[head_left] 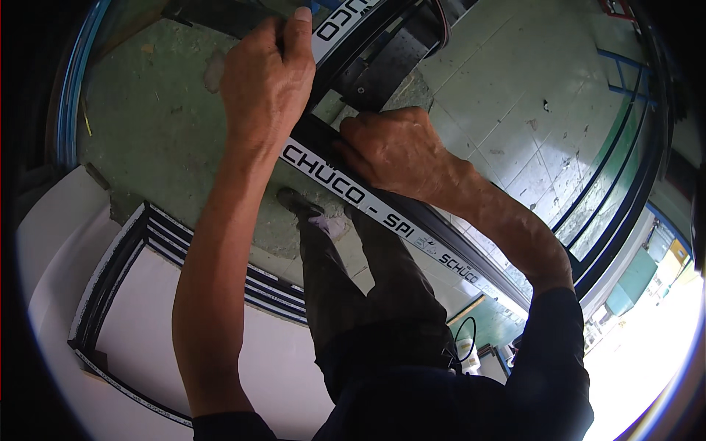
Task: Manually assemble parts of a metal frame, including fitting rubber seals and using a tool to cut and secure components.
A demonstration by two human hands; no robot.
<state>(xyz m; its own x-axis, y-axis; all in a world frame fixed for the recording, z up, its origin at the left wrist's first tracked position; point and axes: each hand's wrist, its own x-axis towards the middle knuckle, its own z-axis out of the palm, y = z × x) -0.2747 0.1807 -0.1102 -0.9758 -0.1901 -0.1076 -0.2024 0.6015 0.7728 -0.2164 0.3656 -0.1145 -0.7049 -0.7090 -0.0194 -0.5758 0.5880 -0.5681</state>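
Observation:
A dark window frame (412,209) with white printed protective film along its edges is before me, two of its bars meeting at a corner. On the outer side of that corner, my left hand (265,88) is closed against the upper bar, its thumb pointing away from me along the film; most of its fingers are hidden. My right hand (401,151) rests on the near bar just right of the corner, with fingers curled and pressed to the dark profile. Whether a small item sits under those fingers cannot be made out. Beyond the right hand is a black machine part (382,70).
At the lower left lies another dark frame (110,294) with film strips around a white panel. More dark profiles (621,184) stand on the right, near a blue metal stand (625,73). A white bottle (467,353) is beside my waist. The floor (162,132) is worn green.

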